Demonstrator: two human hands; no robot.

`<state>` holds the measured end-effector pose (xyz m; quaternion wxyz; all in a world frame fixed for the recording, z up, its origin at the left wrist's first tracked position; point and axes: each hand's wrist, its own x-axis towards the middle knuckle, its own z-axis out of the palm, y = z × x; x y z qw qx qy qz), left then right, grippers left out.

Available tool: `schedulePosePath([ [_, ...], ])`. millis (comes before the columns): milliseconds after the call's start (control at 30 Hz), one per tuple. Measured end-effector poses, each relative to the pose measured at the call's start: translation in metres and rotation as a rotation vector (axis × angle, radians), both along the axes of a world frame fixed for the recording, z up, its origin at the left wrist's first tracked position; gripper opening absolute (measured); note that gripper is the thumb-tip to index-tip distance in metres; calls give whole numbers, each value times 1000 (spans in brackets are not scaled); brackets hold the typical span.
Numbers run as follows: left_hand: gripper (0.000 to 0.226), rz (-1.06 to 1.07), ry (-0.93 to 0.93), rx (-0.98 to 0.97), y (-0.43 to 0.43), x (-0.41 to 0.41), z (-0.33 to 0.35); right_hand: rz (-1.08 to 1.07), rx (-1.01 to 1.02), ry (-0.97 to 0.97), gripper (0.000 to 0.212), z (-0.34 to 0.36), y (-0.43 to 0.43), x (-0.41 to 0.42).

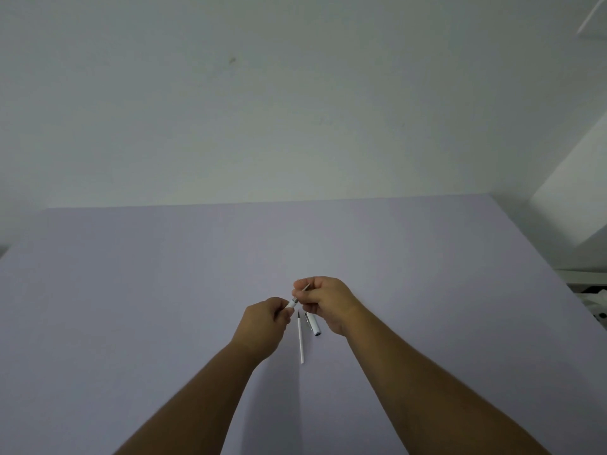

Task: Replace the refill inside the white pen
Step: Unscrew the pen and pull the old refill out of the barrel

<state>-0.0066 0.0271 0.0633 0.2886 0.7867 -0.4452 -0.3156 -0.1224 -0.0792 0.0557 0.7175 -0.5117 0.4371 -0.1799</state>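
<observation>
Above the middle of the lilac tabletop (164, 274), the left hand (266, 326) closes around the white pen barrel (291, 303); the right hand (325, 300) pinches its thin tip piece (307, 287). A refill (300, 339) and cap (313, 323) lie just beneath, toward the near edge.

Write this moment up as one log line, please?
left hand: holds pen barrel | right hand: pinches thin tip piece at barrel's end | table: spare refill, cap lying
</observation>
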Motion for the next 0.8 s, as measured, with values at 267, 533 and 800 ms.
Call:
schedulePosePath([
  [267, 21, 10, -14, 5, -1, 1, 2, -8, -7, 38, 6, 1, -1, 0],
  [533, 20, 11, -8, 4, -3, 2, 2, -17, -25, 76, 3, 2, 0, 1],
  [800, 20, 15, 17, 4, -5, 1, 3, -33, -23, 96, 12, 1, 0, 4],
])
